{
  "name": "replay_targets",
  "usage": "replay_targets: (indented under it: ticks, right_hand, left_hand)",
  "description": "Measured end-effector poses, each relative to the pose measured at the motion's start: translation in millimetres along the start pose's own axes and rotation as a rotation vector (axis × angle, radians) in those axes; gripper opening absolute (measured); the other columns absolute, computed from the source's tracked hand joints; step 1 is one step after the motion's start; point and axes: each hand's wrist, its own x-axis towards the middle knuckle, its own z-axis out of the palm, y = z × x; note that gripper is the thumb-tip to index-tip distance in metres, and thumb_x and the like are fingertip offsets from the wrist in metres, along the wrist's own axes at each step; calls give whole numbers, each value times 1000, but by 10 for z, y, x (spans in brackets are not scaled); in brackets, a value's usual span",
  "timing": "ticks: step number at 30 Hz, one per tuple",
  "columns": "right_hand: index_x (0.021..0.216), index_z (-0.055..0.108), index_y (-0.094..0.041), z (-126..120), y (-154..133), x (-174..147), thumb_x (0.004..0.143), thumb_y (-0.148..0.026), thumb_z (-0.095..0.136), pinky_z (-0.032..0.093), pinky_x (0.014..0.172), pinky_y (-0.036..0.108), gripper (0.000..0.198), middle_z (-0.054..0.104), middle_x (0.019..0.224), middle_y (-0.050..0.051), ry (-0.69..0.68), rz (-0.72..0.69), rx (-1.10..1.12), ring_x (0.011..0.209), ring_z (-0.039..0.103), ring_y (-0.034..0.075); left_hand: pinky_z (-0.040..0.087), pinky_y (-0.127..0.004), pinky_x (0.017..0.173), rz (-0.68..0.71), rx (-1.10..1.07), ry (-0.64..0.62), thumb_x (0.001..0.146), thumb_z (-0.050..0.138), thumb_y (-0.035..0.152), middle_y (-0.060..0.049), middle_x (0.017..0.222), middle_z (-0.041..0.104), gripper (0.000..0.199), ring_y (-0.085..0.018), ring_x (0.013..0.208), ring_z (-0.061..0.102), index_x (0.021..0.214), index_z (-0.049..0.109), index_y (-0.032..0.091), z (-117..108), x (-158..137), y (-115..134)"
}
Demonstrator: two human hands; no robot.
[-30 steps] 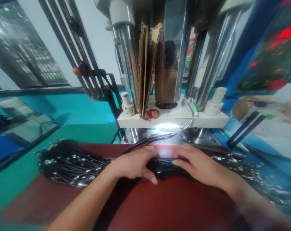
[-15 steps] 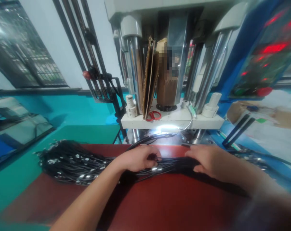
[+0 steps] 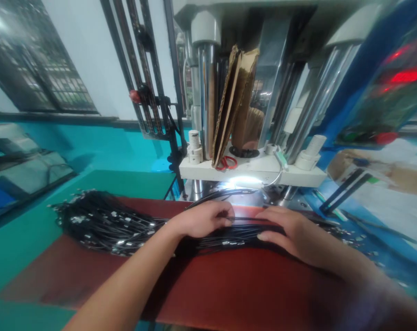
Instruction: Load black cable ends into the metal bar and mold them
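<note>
A thick bundle of thin black cables [image 3: 108, 225] with silvery metal ends lies across the dark red board. Above the bundle's middle, my left hand [image 3: 205, 218] is closed in a pinch on a single black cable [image 3: 248, 219], which stretches towards the right. My right hand [image 3: 294, 234] rests over the bundle's right part, its thumb and fingers apart; the cable runs up to its fingers. More black cables [image 3: 211, 195] curve behind my left hand towards the lit base of the press.
A white press [image 3: 253, 172] with metal columns stands behind the cables. Cardboard pieces [image 3: 231, 105] and red-handled scissors [image 3: 227, 162] are on its plate. The dark red board [image 3: 229, 285] lies on a green surface [image 3: 139, 184]. Black bars [image 3: 343, 193] stand at the right, near a blue surface.
My left hand has lifted slightly with a cable pinched in it. My right hand has shifted a little left, and its thumb and fingers have spread. The view has tilted slightly.
</note>
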Motion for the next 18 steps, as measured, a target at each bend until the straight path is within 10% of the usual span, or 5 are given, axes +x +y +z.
replay_targets:
  ticks: [6,18]
  right_hand:
    - [106,71,-23,-54,38,78,95,-27,45,49,81,36,28,68,96,8,89,2,-36,88,62,23]
    - [103,74,-26,-24,195,400,89,-34,54,47,78,34,26,74,92,6,-319,104,63,83,65,25]
  left_hand:
    - [42,-29,72,-70,105,35,82,60,36,-4,96,64,24,-20,84,57,101,61,21,48,-6,26]
    - [44,-30,84,-61,29,7,84,52,21,-4,97,69,18,-20,92,62,95,66,20,169,49,-53]
